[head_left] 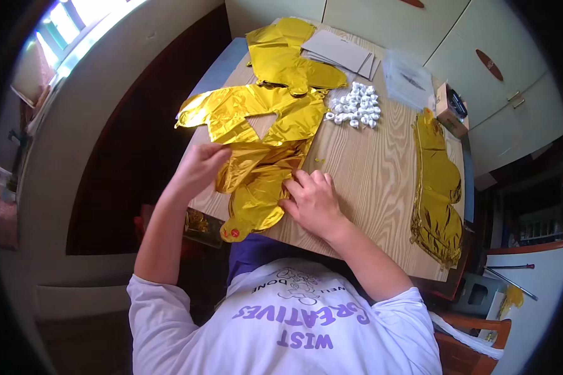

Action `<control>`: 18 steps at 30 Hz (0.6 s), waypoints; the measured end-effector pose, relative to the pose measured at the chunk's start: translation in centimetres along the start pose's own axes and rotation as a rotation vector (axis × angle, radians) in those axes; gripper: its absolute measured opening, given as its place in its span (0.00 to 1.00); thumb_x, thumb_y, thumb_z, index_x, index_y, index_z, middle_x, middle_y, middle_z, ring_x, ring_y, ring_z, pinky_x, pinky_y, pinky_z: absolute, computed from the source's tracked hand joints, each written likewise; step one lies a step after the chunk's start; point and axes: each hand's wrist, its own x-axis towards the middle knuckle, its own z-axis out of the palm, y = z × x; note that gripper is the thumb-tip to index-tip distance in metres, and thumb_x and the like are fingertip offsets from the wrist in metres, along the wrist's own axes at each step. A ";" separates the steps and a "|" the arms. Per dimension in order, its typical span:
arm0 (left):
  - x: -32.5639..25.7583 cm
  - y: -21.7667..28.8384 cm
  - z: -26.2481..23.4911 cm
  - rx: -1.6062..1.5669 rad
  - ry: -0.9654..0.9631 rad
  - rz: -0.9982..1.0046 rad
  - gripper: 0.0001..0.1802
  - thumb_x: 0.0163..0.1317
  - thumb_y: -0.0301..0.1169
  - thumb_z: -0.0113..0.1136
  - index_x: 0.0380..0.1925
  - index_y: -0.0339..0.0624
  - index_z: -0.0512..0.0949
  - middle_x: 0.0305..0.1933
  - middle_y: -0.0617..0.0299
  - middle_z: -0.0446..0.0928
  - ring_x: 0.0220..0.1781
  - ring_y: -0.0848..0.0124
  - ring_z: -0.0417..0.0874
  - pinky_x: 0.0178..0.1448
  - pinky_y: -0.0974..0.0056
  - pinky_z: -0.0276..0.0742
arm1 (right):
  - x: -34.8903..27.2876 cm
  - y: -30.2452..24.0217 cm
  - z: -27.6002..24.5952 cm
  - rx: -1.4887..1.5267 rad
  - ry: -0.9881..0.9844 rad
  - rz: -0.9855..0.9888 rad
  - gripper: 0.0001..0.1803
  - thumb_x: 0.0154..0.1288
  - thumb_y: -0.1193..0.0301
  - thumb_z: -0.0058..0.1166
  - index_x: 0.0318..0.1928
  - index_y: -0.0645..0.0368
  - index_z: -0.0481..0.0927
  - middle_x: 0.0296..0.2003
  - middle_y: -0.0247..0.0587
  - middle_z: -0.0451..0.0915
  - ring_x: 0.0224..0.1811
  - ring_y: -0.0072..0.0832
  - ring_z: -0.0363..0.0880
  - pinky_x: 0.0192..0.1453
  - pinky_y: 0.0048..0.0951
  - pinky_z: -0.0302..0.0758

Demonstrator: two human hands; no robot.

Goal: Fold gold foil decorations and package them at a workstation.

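Observation:
A flat gold foil balloon [256,197] lies crumpled and partly folded at the table's near left, its rounded tip with a small red mark overhanging the front edge. My left hand [200,170] is closed at the balloon's left edge, its fingers curled in a pinch that seems to take in the foil. On the opposite edge, my right hand [313,199] rests low against the table, thumb and fingers gripping the foil's border. Just beyond, another flat gold foil sheet [231,115] spreads out with a gap showing the tabletop. Which layers belong together I cannot tell.
More gold foil [275,53] lies at the far end. Beside it are grey cards [334,50], a heap of small white rolls [356,106] and a clear plastic bag [406,78]. Folded gold foil [436,187] and a cardboard box [450,112] line the wooden table's [369,194] right side.

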 end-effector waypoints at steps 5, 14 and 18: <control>2.1 0.6 -1.5 0.116 0.081 0.031 0.11 0.69 0.30 0.63 0.38 0.30 0.86 0.27 0.73 0.80 0.27 0.85 0.74 0.32 0.71 0.71 | 1.1 0.5 -1.7 0.021 -0.080 -0.004 0.20 0.56 0.56 0.70 0.40 0.57 0.83 0.43 0.44 0.79 0.47 0.43 0.74 0.58 0.44 0.68; 3.6 1.4 -1.2 0.172 0.219 0.144 0.09 0.66 0.28 0.65 0.39 0.30 0.86 0.30 0.66 0.83 0.30 0.83 0.78 0.35 0.71 0.76 | 5.3 4.0 -0.4 0.012 -0.072 0.069 0.28 0.57 0.52 0.69 0.49 0.61 0.82 0.50 0.49 0.78 0.57 0.45 0.73 0.65 0.47 0.66; 6.7 -1.7 -6.2 0.013 0.429 0.079 0.12 0.67 0.30 0.65 0.42 0.29 0.85 0.31 0.62 0.85 0.32 0.76 0.82 0.39 0.68 0.79 | 4.9 3.9 -0.6 -0.037 -0.127 0.103 0.36 0.56 0.49 0.69 0.58 0.61 0.78 0.57 0.53 0.75 0.64 0.49 0.69 0.74 0.50 0.59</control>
